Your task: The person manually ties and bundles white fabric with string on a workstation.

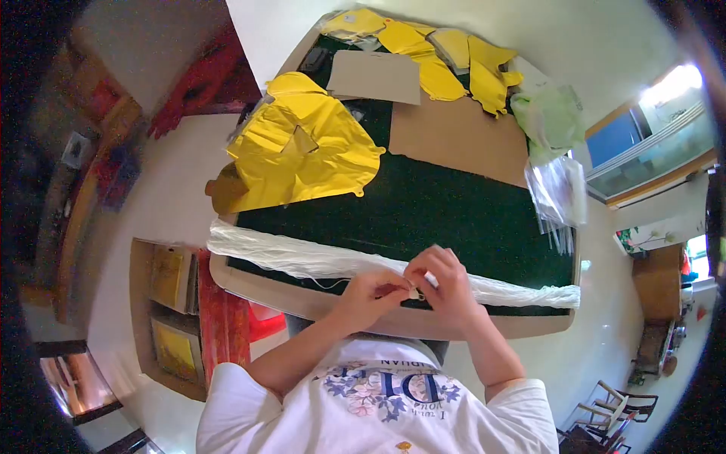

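My left hand (366,301) and my right hand (443,284) meet near the front edge of the table, fingertips pinched together. Between them is a small pale piece (414,293), too small to name. A long bundle of white string (302,256) lies across the table just beyond my hands, running from the left edge to the right edge. A loose strand curls near my left wrist. My right hand covers part of the bundle.
The dark green table top (446,208) has a pale rim. Flat yellow foil balloons (325,163) lie at its left, more foil balloons (435,72) at the back. Cardboard (461,136), a green plastic bag (548,121) and clear bags (558,193) are farther right. A box (144,314) stands left below.
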Demonstrator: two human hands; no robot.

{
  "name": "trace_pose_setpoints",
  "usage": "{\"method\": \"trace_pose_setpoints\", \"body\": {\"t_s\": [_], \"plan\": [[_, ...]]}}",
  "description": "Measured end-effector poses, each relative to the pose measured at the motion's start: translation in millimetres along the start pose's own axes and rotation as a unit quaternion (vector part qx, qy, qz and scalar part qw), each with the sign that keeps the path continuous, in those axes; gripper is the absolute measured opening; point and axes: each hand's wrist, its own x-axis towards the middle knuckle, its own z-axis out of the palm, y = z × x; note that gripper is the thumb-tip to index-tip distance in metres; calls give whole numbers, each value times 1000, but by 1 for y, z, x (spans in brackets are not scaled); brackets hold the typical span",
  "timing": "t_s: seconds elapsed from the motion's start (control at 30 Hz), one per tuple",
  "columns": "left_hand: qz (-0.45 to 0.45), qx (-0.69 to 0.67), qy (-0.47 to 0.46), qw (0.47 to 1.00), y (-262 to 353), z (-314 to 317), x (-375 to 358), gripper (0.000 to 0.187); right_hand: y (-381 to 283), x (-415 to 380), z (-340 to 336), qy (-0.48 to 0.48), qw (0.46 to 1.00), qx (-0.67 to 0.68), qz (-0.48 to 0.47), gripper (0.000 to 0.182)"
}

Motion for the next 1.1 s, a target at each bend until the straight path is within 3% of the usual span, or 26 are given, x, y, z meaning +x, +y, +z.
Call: {"method": "trace_pose_setpoints", "body": {"t_s": [0.1,0.2,0.27,0.37,0.4,0.47,0.6,0.63,0.73,0.87,0.93,1.03,1.1], "plan": [[32,-113,-3,993,-5,1,-1,9,20,-6,13,4,998,45,34,12],[51,49,111,991,7,-6,-1,9,15,-21,25,-55,998,-10,13,13],[128,166,116,971,3,-11,5,8,8,-19,23,-55,997,-23,-43,13],[213,232,44,948,1,-11,3,9,-2,-7,8,-10,997,-21,-70,12],[239,237,9,942,2,-10,2,10,1,-4,6,0,999,-14,-39,11],[200,142,35,969,6,-2,-1,7,11,1,6,18,1000,0,22,9],[144,61,156,975,3,-2,5,9,14,-16,21,-56,998,-19,14,11],[147,134,161,967,1,-4,6,9,10,-15,24,-34,998,-24,-45,11],[212,265,77,938,-5,-9,8,6,-2,-3,9,-1,998,-34,-45,11],[141,63,76,985,0,-9,7,5,16,-1,9,27,998,1,53,12],[63,-40,118,990,-5,-10,10,6,16,-10,19,-23,1000,-12,6,11],[132,188,83,970,-7,-13,9,7,8,-7,16,-16,999,-31,-17,11],[152,150,63,975,-3,-10,7,7,10,0,10,7,1000,-11,5,11]]}}
